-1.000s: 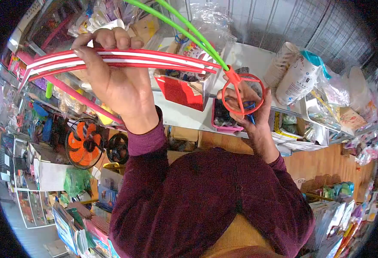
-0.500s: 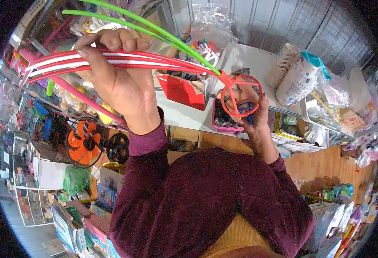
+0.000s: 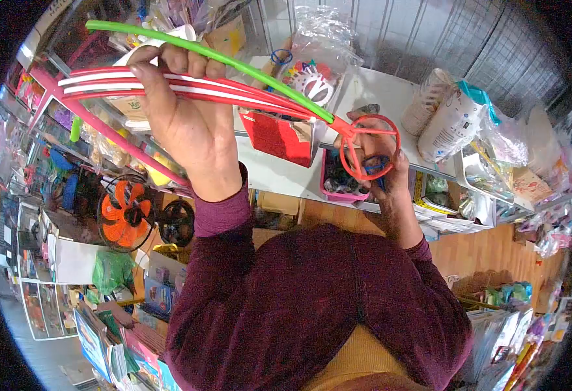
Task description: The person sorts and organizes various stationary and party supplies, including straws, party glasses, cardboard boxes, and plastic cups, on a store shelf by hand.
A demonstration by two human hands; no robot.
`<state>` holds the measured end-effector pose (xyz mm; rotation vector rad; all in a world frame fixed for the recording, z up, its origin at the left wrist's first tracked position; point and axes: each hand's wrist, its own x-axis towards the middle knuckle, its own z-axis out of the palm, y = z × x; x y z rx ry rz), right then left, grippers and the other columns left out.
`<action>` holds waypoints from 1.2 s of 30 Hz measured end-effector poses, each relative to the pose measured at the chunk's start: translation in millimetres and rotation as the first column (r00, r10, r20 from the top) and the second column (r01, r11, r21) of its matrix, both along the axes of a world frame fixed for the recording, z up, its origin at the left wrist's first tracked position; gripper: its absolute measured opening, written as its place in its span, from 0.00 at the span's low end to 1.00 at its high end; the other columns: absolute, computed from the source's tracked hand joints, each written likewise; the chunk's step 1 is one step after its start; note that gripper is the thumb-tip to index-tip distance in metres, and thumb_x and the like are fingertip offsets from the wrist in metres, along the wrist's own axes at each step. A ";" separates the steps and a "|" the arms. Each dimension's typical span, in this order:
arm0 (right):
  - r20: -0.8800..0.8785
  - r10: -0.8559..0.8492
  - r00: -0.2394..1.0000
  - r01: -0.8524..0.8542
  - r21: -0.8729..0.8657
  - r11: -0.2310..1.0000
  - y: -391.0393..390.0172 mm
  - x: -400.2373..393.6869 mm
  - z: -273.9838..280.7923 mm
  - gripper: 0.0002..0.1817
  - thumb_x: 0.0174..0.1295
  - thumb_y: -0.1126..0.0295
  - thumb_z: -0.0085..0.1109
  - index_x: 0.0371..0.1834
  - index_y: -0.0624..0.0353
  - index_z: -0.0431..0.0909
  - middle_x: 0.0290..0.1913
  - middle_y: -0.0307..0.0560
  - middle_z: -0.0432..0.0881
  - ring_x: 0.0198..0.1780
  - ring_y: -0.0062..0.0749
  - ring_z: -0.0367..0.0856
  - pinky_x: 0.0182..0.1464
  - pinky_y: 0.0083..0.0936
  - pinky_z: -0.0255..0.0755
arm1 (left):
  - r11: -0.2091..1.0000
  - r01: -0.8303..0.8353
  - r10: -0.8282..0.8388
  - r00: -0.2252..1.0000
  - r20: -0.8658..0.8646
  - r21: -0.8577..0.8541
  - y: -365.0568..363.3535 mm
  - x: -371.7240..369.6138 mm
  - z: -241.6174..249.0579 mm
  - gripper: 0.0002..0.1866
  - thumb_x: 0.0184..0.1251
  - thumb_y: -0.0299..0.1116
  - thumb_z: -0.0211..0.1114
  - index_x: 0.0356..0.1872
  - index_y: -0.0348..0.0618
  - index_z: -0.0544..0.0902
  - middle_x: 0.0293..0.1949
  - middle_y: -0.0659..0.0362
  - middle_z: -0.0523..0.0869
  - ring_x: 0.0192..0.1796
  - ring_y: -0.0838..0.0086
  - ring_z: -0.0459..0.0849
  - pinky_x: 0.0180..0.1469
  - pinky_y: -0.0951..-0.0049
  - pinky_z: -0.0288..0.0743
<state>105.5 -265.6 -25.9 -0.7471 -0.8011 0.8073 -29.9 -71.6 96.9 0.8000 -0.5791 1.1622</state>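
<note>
Red and white sticks (image 3: 169, 85), with one green stick (image 3: 201, 52) lying along them, are bunched in the left hand (image 3: 188, 124), its fingers curled shut around them. They meet at a red plastic ring (image 3: 369, 146), which the right hand (image 3: 380, 169) pinches above a white shelf (image 3: 279, 176).
</note>
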 end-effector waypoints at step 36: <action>-0.196 -0.080 0.977 0.055 -0.132 0.990 -2.9 8.3 -0.3 0.51 0.43 0.27 0.51 0.60 0.59 0.62 0.40 0.56 0.79 0.20 0.21 0.74 0.14 0.11 0.61 | 0.885 -0.460 0.456 0.825 -0.334 0.073 -18.3 31.4 15.4 0.09 0.69 0.36 0.55 0.34 0.40 0.71 0.23 0.57 0.75 0.18 0.76 0.70 0.15 0.79 0.59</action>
